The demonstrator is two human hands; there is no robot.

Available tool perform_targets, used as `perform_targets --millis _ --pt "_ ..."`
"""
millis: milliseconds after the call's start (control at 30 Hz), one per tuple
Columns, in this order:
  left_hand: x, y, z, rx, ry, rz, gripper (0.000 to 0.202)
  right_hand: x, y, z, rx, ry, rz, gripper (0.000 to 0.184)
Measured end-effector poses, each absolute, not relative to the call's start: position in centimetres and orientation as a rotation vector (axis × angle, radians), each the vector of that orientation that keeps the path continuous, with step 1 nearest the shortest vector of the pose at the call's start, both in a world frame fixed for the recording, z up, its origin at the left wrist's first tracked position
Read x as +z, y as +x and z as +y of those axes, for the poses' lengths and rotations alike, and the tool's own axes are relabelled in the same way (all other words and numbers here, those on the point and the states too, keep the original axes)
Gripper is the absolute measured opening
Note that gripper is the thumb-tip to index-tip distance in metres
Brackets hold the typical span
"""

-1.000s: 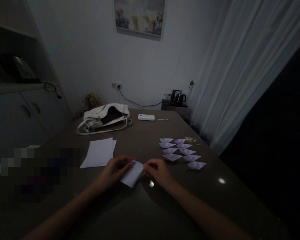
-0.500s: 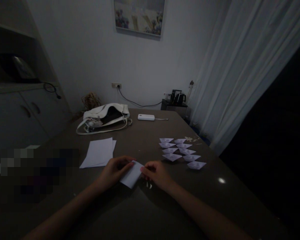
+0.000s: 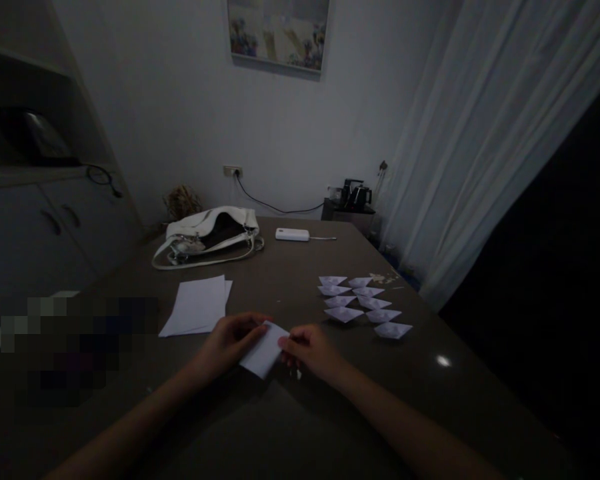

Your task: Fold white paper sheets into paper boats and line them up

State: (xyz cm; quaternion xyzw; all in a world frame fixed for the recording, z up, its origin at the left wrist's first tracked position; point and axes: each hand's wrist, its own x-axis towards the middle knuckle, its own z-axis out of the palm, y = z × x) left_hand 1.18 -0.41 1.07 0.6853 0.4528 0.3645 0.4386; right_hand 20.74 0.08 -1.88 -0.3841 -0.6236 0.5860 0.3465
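Note:
A small folded sheet of white paper (image 3: 263, 355) is held between my two hands, tilted above the table. My left hand (image 3: 233, 341) grips its upper left side, thumb on top and fingers behind. At its right corner my right hand (image 3: 309, 350) pinches the paper between thumb and fingers. Several folded paper boats (image 3: 344, 313) stand in two rows to the right, beyond my right hand. Left of my left hand lies a small stack of white paper sheets (image 3: 199, 303).
On the brown table (image 3: 290, 267), a white handbag (image 3: 213, 233) lies at the far left. A white power bank (image 3: 293, 235) with a short cable lies at the back. Small scraps (image 3: 383, 278) are near the boats. A sheer curtain (image 3: 430, 147) hangs along the right.
My right thumb has shifted very slightly left along the paper's corner. The paper, my left hand and the other things stay nearly where they were.

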Motion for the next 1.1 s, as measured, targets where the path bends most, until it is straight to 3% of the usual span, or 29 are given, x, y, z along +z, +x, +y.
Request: perform_targets --millis 1100 --pt "1.65 1.43 -0.55 0.919 1.659 1.154 0.045 -1.78 20.45 -0.58 1.620 -0.953 -1.674 0.046"
